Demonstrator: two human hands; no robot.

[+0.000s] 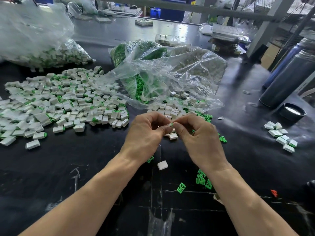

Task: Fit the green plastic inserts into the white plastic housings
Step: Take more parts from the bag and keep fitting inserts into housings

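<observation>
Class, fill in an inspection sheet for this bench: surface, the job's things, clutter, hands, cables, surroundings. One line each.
Surface: black mat, scuffed with white marks.
Job's things: big heap of white housings, many showing green; loose green inserts near the right wrist; open clear bag spilling both kinds; small group of housings at far right.
Clutter: lone white housing between the wrists; small red scrap.
Hands: left hand and right hand meet on one small green and white piece; exact grip partly hidden.
Cables: nothing seen.
Surroundings: dark flask, its cap, blue crate, metal frame.
</observation>
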